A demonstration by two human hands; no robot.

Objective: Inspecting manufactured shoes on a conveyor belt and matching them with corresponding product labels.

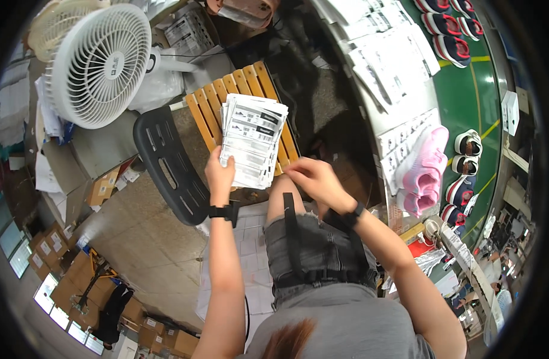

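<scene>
1. Over the slatted wooden top [264,78] sits the stack of printed sheets [253,143], seemingly held up, though any contact beneath is hidden
2. The left hand [219,175] grips its near left corner, thumb on top, so most of the stack reaches far and right of that grip
3. The right hand [318,181] has its fingers drawn together just beside the near right edge; whether they pinch anything I cannot tell
4. Judging by this pose, the step in hand is leafing through or squaring the sheets; next calls for a firm left grip and a light right touch at the edge
5. To the left, a black chair [177,194] and, farther, a white fan [101,66]
6. To the right, pink shoes [433,146] beside loose sheets [400,60]
</scene>
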